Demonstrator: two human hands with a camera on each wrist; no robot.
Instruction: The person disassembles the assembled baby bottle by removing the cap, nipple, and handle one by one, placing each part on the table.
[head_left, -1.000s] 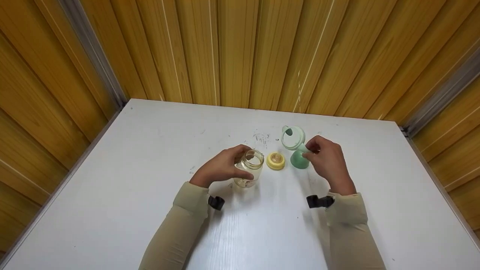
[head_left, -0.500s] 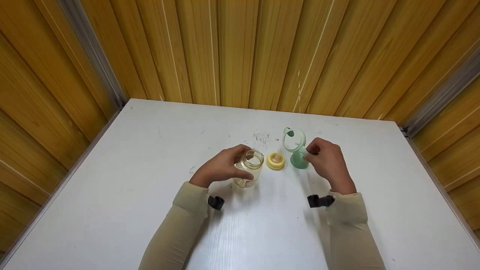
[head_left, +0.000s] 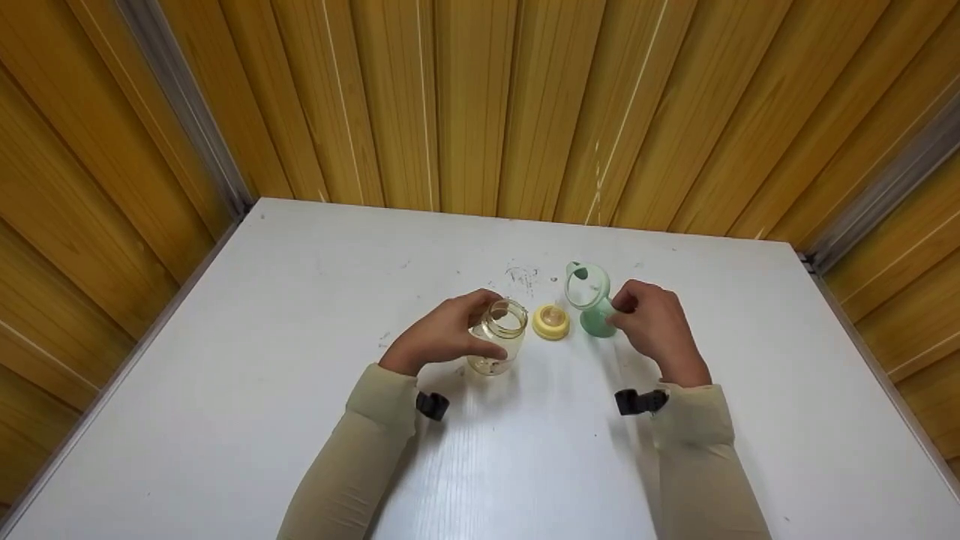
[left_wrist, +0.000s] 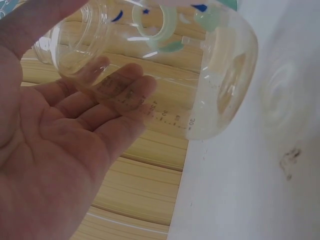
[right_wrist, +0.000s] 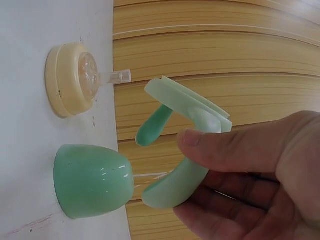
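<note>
My left hand (head_left: 442,337) grips a clear baby bottle (head_left: 513,349) around its side, thumb at the front. The bottle is roughly upright and its mouth has no top on it. In the left wrist view, printed marks show on the bottle (left_wrist: 210,75), and its base looks slightly off the table. My right hand (head_left: 652,322) pinches a pale green bottle handle ring (right_wrist: 175,185) between thumb and fingers. The handle is held tilted above a green domed cap (right_wrist: 92,181). A nipple in a pale yellow collar (head_left: 552,322) sits between the bottle and the cap.
The white table (head_left: 315,300) has dark scuff marks (head_left: 523,277) behind the nipple. Wood-pattern panel walls (head_left: 472,105) stand along its back and sides. Each sleeve cuff carries a black wrist mount (head_left: 637,403).
My right hand has lowered the handle ring a little towards me, and the ring now covers more of the cap in the head view. The left hand and bottle have barely moved.
</note>
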